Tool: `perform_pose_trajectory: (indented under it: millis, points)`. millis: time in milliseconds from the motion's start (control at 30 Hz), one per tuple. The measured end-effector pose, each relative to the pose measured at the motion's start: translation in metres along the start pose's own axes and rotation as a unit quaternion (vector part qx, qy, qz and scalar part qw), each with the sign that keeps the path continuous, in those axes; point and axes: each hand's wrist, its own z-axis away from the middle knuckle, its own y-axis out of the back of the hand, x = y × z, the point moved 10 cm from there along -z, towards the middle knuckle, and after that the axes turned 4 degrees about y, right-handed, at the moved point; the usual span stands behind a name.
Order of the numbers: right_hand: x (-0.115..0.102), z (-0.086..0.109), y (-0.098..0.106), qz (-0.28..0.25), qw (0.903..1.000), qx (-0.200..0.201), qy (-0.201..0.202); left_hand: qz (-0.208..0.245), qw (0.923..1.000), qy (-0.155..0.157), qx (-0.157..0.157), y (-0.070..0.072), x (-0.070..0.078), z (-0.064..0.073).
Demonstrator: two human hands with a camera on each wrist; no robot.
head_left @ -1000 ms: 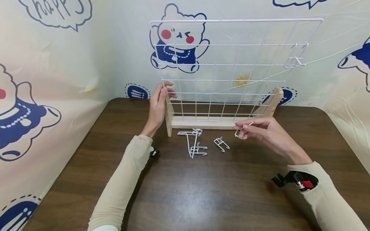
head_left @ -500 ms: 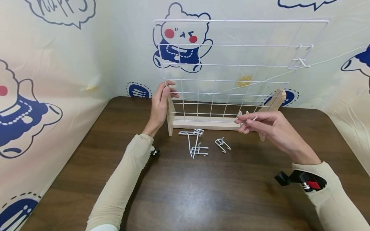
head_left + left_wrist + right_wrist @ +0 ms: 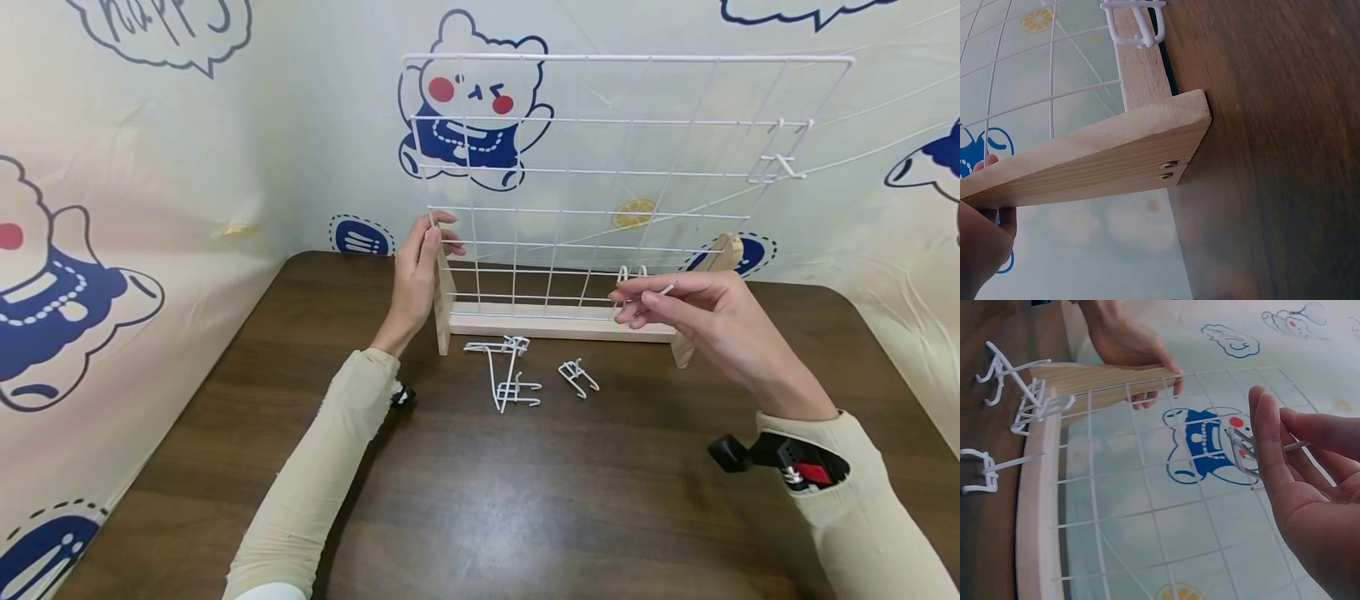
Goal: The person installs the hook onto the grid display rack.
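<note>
A white wire grid rack (image 3: 630,58) stands upright on a wooden base (image 3: 540,323). My left hand (image 3: 411,279) grips its left wooden upright (image 3: 1097,165) near the top end, with fingertips showing behind the grid. My right hand (image 3: 705,325) pinches a white wire hook (image 3: 1239,453) between thumb and fingers. The hook's two curved tips point up, just in front of the grid's lower right part in the head view; the fingers hide much of it. Another white hook (image 3: 782,162) hangs on the grid at the upper right.
Several loose white hooks (image 3: 508,389) lie in a cluster on the brown table (image 3: 480,500) before the base. A single hook (image 3: 572,371) lies to their right. Behind the rack hangs a printed cloth (image 3: 315,150).
My right hand has moved up and to the right with the hook, from before the wooden base to the lower grid wires. The left hand keeps its hold on the upright.
</note>
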Motion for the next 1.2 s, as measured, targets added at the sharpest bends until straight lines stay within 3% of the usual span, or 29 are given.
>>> perform_pose_trajectory:
  millis: [267,533,833,1200]
  points:
    - [-0.021,-0.006,0.002,-0.024,0.999,0.009,0.037,-0.001,1.0,0.002,0.0,-0.005,0.026,0.005]
    - [-0.039,-0.012,0.006,-0.058,0.9962,0.039,0.052,-0.002,1.0,-0.002,0.0,-0.004,0.027,0.005]
    - [-0.055,-0.018,0.007,-0.083,0.9926,0.045,0.077,0.001,1.0,0.002,-0.003,-0.004,0.028,0.005]
    - [-0.074,-0.026,0.011,-0.109,0.9832,0.055,0.135,0.0,1.0,0.0,-0.007,-0.004,0.028,0.006]
